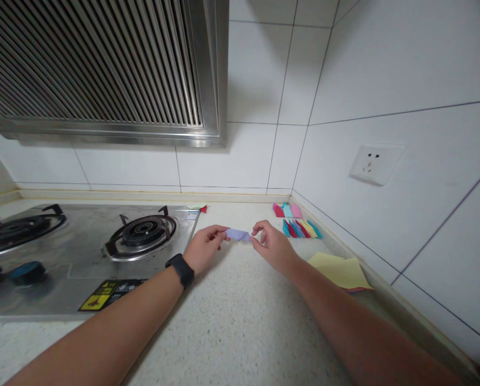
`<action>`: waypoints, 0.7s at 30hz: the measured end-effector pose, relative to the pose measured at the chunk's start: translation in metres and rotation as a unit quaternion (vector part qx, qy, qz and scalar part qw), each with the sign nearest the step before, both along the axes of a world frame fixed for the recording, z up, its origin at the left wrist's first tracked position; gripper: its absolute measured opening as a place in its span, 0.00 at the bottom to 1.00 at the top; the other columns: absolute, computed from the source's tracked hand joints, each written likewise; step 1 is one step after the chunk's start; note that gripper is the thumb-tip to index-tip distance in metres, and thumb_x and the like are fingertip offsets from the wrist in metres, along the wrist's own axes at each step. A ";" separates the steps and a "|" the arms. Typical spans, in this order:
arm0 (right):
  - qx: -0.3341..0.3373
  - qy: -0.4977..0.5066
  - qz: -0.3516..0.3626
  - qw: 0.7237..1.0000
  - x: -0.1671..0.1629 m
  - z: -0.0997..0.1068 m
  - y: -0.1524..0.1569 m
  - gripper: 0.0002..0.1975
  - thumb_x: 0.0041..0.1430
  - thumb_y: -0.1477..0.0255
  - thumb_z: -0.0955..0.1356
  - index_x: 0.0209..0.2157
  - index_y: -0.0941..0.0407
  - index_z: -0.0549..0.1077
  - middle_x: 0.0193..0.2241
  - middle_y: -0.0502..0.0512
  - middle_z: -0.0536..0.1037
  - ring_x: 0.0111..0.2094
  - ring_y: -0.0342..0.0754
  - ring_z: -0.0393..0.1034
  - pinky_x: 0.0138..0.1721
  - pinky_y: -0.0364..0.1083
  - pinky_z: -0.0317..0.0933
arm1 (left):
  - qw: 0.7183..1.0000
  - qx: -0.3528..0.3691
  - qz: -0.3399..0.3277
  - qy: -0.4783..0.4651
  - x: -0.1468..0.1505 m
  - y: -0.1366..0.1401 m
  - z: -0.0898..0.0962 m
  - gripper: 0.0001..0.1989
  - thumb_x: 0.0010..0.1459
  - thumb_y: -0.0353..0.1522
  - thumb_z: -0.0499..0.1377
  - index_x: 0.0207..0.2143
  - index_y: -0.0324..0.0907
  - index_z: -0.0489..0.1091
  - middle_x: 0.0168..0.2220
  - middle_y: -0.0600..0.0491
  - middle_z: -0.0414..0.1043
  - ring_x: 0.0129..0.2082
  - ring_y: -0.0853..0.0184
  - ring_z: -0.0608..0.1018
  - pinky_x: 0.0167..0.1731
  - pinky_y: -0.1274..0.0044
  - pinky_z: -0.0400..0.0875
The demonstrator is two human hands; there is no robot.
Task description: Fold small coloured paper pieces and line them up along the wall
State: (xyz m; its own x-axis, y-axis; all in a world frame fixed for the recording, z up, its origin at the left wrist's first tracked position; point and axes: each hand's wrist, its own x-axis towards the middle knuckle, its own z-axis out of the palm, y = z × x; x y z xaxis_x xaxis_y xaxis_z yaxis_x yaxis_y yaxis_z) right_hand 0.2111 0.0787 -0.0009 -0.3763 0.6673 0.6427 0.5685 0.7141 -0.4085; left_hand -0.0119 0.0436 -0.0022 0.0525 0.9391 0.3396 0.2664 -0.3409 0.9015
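Note:
Between my two hands, just above the speckled countertop, is a narrow folded strip of lavender paper (237, 234). My left hand (205, 247), with a black watch on its wrist, pinches the strip's left end between thumb and fingers. At the other end, the thumb of my right hand (272, 246) touches the paper's right tip, with its fingers curled close by. Beyond my right hand lies a row of small folded papers (302, 229) in teal, red, purple and yellow. Behind that row are more folded pieces (287, 210) in pink, red and light blue.
A stack of yellow paper sheets (340, 271) lies by the right wall, partly behind my right forearm. The gas stove (82, 268) fills the left side, with a small red and green paper piece (203, 208) at its back corner. A range hood (143, 134) hangs above.

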 end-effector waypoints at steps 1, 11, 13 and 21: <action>-0.003 -0.013 0.000 1.000 0.000 0.001 -0.002 0.11 0.54 0.72 0.68 0.40 0.53 0.66 0.29 0.47 0.72 0.22 0.40 0.61 0.25 0.41 0.53 | 1.000 -0.015 0.000 -0.023 -0.001 0.002 -0.001 0.18 0.57 0.39 0.56 0.46 0.39 0.71 0.34 0.50 0.75 0.22 0.73 0.68 0.19 0.82 0.61; 0.077 -0.124 0.084 0.986 -0.002 0.008 -0.011 0.07 0.54 0.74 0.68 0.37 0.53 0.69 0.36 0.53 0.73 0.35 0.46 0.66 0.36 0.43 0.58 | 0.991 -0.071 0.011 -0.110 -0.002 0.004 0.000 0.17 0.53 0.40 0.58 0.41 0.38 0.68 0.30 0.53 0.72 0.18 0.76 0.66 0.14 0.84 0.57; 0.079 -0.130 0.083 0.985 -0.002 0.008 -0.010 0.06 0.56 0.77 0.65 0.36 0.53 0.69 0.34 0.52 0.73 0.36 0.46 0.66 0.37 0.44 0.58 | 0.991 -0.078 0.010 -0.111 -0.002 0.004 0.000 0.16 0.53 0.40 0.59 0.39 0.38 0.69 0.31 0.53 0.72 0.19 0.76 0.66 0.14 0.83 0.57; 0.056 -0.109 0.079 0.989 -0.002 0.009 -0.010 0.07 0.59 0.79 0.62 0.36 0.55 0.68 0.33 0.53 0.72 0.36 0.45 0.65 0.38 0.43 0.57 | 0.997 -0.060 -0.008 -0.056 -0.003 0.008 -0.009 0.17 0.55 0.41 0.57 0.41 0.39 0.69 0.31 0.52 0.72 0.20 0.75 0.66 0.14 0.84 0.56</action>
